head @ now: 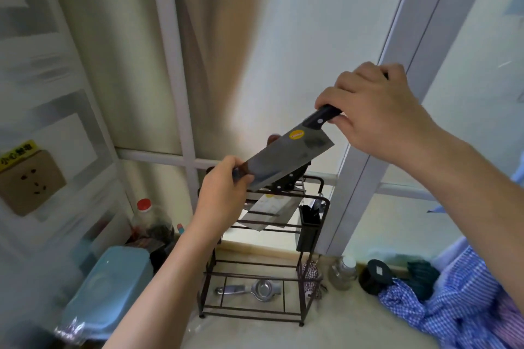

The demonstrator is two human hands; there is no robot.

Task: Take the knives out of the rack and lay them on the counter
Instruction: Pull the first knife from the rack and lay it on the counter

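At frame centre, a cleaver (289, 160) is held in the air above the rack (263, 258). The right hand (377, 110) is wrapped around its black handle at upper right; the left hand (224, 193) pinches the blade's far end at lower left. Its long axis runs diagonally, handle up-right, blade tip down-left. The left fingers could slide onto the edge and be cut, or the cleaver could drop onto the second knife (269, 212), in the rack below.
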